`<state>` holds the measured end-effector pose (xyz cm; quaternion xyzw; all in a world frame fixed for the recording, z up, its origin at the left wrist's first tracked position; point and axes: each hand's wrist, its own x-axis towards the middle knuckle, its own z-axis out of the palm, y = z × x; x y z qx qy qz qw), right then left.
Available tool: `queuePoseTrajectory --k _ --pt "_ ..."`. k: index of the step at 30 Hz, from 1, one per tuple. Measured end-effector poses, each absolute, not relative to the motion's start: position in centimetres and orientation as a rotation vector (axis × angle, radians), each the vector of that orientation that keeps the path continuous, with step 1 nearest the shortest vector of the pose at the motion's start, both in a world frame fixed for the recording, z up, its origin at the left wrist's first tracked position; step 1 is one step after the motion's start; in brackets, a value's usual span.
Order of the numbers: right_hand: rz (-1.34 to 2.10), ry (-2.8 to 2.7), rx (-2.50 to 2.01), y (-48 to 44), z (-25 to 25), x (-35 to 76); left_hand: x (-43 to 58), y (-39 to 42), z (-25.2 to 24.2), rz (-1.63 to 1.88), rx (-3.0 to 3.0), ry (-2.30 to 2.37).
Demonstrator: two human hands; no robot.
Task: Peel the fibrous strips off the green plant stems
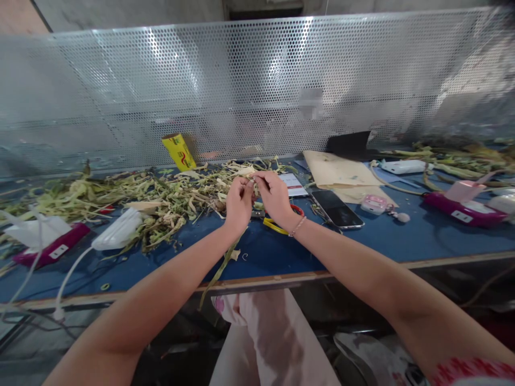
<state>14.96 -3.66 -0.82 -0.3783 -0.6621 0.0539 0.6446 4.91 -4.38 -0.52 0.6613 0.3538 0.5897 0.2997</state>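
My left hand (240,201) and my right hand (276,197) meet above the middle of the blue table, fingers closed in a pinch. A long green plant strip (219,272) runs down from under my left hand and hangs over the table's front edge. At the fingertips something small and pale shows, mostly hidden by the fingers. Below my right hand lie scissors with yellow and red handles (276,226), partly covered by the wrist. A loose heap of dried green plant strips (169,206) spreads behind and left of my hands.
A perforated metal screen (257,69) closes off the back. A yellow box (179,151) leans there. To the right lie a phone (338,209), a pink case (374,203) and brown paper (341,169). White chargers (118,229) and purple power strips (464,209) with cables occupy both sides.
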Motion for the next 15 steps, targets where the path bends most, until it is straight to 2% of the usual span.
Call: queuePoseTrajectory --k 15 --pt "0.513 -1.315 -0.879 -3.6 -0.2 15.1 4.9 -3.3 -1.4 1.588 1.554 0.777"
